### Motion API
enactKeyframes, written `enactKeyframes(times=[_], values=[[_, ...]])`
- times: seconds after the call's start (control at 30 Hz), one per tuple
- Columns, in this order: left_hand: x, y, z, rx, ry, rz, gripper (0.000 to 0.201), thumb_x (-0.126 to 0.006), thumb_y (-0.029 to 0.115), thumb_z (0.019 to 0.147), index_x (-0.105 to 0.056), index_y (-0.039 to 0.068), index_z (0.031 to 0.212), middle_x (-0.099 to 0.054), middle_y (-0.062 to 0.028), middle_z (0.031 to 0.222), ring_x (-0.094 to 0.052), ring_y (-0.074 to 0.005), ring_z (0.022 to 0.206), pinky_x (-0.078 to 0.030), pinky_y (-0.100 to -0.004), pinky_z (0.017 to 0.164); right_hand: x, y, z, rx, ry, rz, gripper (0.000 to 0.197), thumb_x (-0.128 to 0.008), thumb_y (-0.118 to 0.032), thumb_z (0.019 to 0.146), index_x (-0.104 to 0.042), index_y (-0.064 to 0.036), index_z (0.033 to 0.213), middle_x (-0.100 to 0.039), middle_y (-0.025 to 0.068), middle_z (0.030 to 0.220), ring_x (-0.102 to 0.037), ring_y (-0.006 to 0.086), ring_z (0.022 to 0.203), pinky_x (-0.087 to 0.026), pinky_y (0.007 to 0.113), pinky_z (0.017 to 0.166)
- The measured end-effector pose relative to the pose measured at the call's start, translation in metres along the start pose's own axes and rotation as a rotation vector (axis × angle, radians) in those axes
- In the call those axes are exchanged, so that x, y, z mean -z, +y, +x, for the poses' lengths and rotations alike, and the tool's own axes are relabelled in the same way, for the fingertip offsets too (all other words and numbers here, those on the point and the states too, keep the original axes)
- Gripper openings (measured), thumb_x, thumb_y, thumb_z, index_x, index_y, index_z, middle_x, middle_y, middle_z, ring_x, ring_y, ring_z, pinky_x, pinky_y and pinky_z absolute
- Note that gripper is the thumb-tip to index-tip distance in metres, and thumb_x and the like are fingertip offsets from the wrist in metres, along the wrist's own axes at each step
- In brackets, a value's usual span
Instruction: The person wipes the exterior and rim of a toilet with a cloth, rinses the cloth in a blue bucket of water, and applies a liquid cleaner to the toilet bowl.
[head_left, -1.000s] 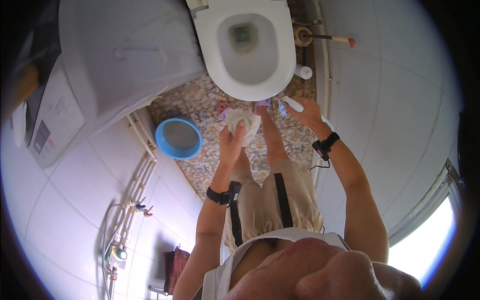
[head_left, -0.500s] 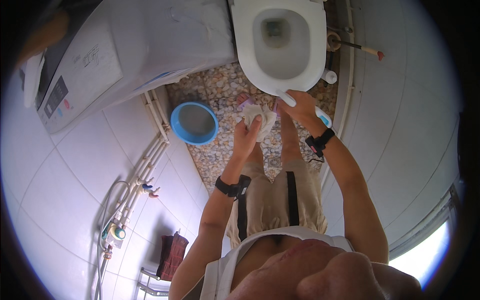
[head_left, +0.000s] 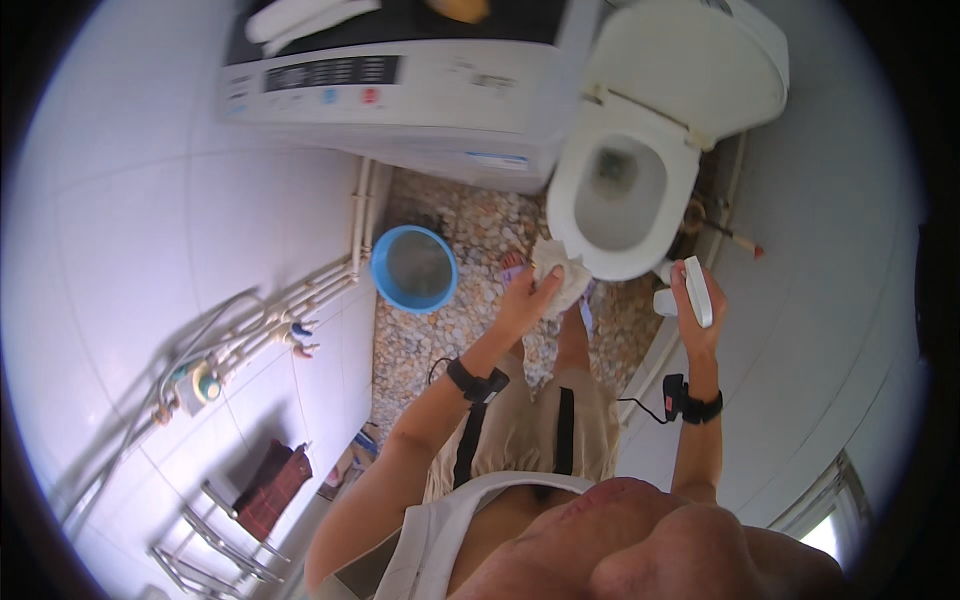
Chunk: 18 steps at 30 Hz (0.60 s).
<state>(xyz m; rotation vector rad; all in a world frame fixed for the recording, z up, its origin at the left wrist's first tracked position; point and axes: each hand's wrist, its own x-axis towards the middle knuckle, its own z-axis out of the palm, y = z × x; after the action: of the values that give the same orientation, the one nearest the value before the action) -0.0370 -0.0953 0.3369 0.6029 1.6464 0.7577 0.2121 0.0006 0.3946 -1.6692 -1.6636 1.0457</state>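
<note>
My left hand (head_left: pixel 530 298) is closed on a crumpled off-white rag (head_left: pixel 570 282), held in front of the toilet's front edge and above my feet. To the right of the bowl my right hand (head_left: pixel 698 318) is wrapped round a white plastic handled tool (head_left: pixel 698 290); its exact kind does not show. That tool is raised near the right wall, apart from the toilet (head_left: pixel 566 210). The toilet's lid (head_left: pixel 690 70) and seat stand raised, with dark water at the bottom of the bowl. Black straps with small devices circle both wrists.
A blue basin (head_left: pixel 376 280) of cloudy water sits on the pebble-patterned floor (head_left: pixel 480 225) at left. Behind it is a washing machine (head_left: pixel 430 120). Pipes with taps (head_left: pixel 300 338) run along the left wall. A wooden-handled stick (head_left: pixel 735 238) leans beside the toilet.
My view has turned, bringing the toilet lid and washing machine panel into sight. My right hand has moved right with the white tool, away from the toilet rim. The rag stays in my left hand.
</note>
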Motion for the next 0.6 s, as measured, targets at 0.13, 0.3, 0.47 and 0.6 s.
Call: enactKeyframes(times=[0.13, 0.3, 0.47, 0.6], values=[[0.030, -0.006, -0.020, -0.121, -0.026, -0.272, 0.040, -0.060, 0.038, 0.096, -0.063, 0.001, 0.111, -0.065, 0.0005, 0.088, -0.055, -0.0059, 0.079, -0.045, -0.0253, 0.069, -0.009, -0.167, 0.014, 0.233, -0.304, 0.193, 0.016, -0.070, -0.007, 0.083, -0.068, 0.0009, 0.096, -0.067, 0.0062, 0.082, -0.060, 0.0112, 0.071, -0.049, 0.026, 0.066], [0.079, -0.036, -0.042, -0.129, 0.122, -0.080, 0.042, -0.062, 0.039, 0.093, -0.066, -0.002, 0.088, -0.056, 0.0001, 0.062, -0.048, -0.0077, 0.059, -0.038, -0.0306, 0.051, -0.059, -0.319, 0.032, 0.612, -0.528, 0.362, 0.019, -0.068, -0.006, 0.084, -0.066, 0.0009, 0.101, -0.066, 0.0055, 0.084, -0.059, 0.0097, 0.073, -0.048, 0.024, 0.064], [0.136, -0.026, -0.088, -0.196, 0.253, -0.243, 0.040, -0.063, 0.038, 0.093, -0.065, -0.001, 0.084, -0.053, 0.0035, 0.061, -0.044, -0.0052, 0.058, -0.035, -0.0280, 0.050, -0.144, -0.430, 0.059, 0.613, -0.618, 0.674, 0.021, -0.067, -0.011, 0.091, -0.066, 0.0001, 0.109, -0.066, -0.0009, 0.091, -0.058, 0.0046, 0.084, -0.048, 0.020, 0.074], [0.174, -0.046, -0.101, -0.215, 0.337, -0.384, 0.033, -0.063, 0.033, 0.094, -0.065, 0.000, 0.087, -0.053, 0.0063, 0.064, -0.042, -0.0028, 0.060, -0.034, -0.0245, 0.050, -0.223, -0.494, 0.103, 0.824, -0.743, 0.902, 0.018, -0.067, -0.014, 0.091, -0.065, 0.0002, 0.102, -0.065, 0.0015, 0.086, -0.060, 0.0086, 0.080, -0.047, 0.025, 0.070]])
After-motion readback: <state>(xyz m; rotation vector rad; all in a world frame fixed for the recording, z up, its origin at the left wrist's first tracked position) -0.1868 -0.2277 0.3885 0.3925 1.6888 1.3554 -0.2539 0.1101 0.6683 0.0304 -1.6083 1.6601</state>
